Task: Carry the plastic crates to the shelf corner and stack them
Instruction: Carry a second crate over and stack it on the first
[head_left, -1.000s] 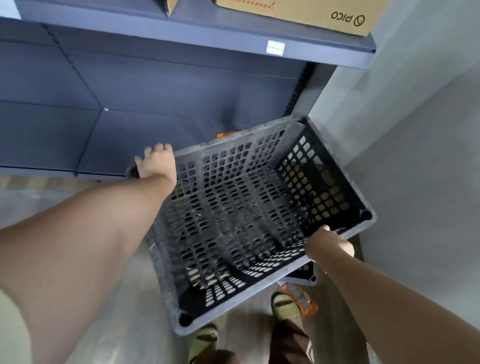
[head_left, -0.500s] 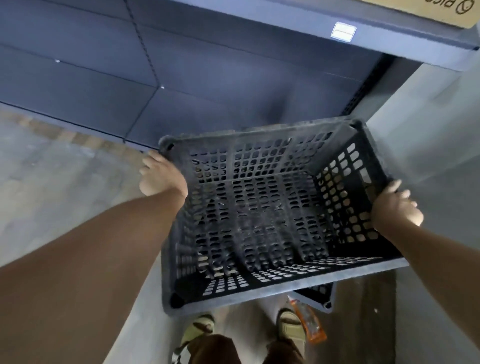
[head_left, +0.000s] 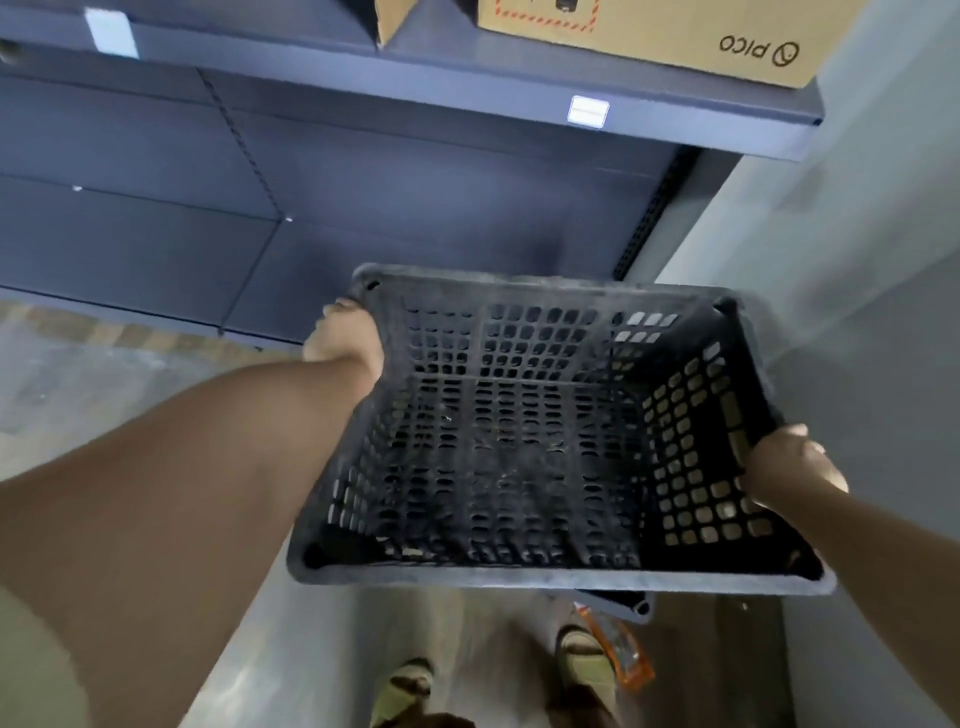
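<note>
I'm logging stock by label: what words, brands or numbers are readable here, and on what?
"PICO", printed upside down beside a round logo, on the cardboard box.
The white tag on the shelf edge: too blurred to read.
A second white tag, far left: too blurred.
The plastic crate: no text visible.

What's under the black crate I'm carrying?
Below the black crate, the corner of a second crate, an orange packet and floor show. Whatever lies directly beneath is hidden.

Cardboard box on grey shelf, orange packet on floor
</note>
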